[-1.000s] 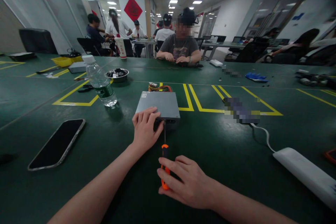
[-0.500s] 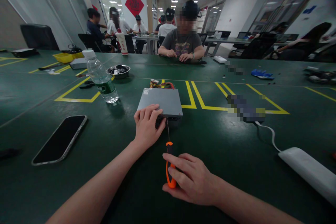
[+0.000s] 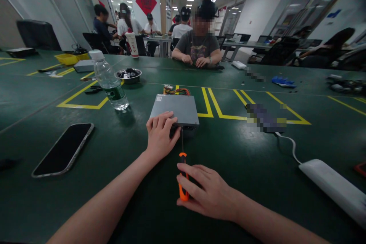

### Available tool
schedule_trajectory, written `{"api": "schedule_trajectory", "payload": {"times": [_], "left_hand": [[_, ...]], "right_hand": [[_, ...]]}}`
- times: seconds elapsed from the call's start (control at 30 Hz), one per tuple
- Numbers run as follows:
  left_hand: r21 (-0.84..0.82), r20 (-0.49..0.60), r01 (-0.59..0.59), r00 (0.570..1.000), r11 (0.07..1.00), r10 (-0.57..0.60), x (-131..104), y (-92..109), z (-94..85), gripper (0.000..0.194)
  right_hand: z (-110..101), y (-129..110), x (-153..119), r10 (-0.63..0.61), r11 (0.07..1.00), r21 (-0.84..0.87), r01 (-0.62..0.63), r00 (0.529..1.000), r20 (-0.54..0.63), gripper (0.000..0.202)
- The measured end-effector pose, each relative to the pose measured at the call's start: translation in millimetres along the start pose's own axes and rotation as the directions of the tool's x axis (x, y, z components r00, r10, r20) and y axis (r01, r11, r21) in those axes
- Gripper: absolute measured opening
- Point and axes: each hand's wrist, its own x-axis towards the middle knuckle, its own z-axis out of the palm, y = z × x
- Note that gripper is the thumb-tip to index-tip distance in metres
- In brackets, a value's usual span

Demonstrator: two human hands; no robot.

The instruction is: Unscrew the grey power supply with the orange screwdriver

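Note:
A grey metal computer power supply (image 3: 178,107) lies on the green table, with a bundle of coloured wires (image 3: 177,90) at its far side. My left hand (image 3: 160,131) grips its near left corner, fingers on the top and thumb against the near face. In my right hand (image 3: 207,190) is an orange and black screwdriver (image 3: 183,192), held by the handle between fingers and thumb. Its thin shaft points away from me, and the tip meets the near face of the power supply beside my left thumb. The exact spot under the tip is too small to make out.
Left of the power supply stand a water bottle (image 3: 114,89) and a phone (image 3: 64,148). Behind them is a metal bowl (image 3: 129,77) of small dark parts. A white power strip (image 3: 333,187) with a cable lies right. A person (image 3: 197,42) sits opposite.
The screwdriver handle has swung slightly left and turned in my right hand, whose fingers have shifted along it. My left hand keeps its hold on the power supply. The view has shifted slightly.

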Motion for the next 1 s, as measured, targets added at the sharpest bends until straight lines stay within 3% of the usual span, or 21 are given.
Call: {"api": "schedule_trajectory", "payload": {"times": [0.13, 0.27, 0.37, 0.5, 0.7, 1.0], "left_hand": [[-0.004, 0.005, -0.008, 1.0, 1.0, 0.008, 0, -1, 0.0, 0.02], [-0.004, -0.002, 0.001, 1.0, 1.0, -0.001, 0, -1, -0.5, 0.021], [-0.002, 0.007, -0.001, 1.0, 1.0, 0.001, 0, 0, -0.6, 0.021], [0.002, 0.001, -0.002, 1.0, 1.0, 0.002, 0, -1, 0.6, 0.022], [0.007, -0.019, -0.01, 1.0, 1.0, 0.011, 0, 0, 1.8, 0.023], [0.031, -0.016, -0.027, 0.999, 0.999, 0.028, 0, -1, 2.3, 0.023]], "right_hand": [[-8, 0, -1, -0.012, 1.0, -0.025, 0.016, 0.99, 0.14, 0.027], [-9, 6, -8, -0.053, 0.999, 0.003, 0.053, 0.987, 0.151, 0.027], [-7, 8, -11, 0.003, 0.999, 0.035, -0.007, 0.992, 0.123, 0.033], [-8, 8, -8, -0.025, 0.999, 0.052, 0.015, 0.98, 0.197, 0.035], [-5, 11, -3, -0.07, 0.997, 0.026, 0.07, 0.997, -0.023, 0.025], [-16, 18, -19, -0.132, 0.991, 0.006, 0.134, 0.98, -0.147, 0.02]]}}
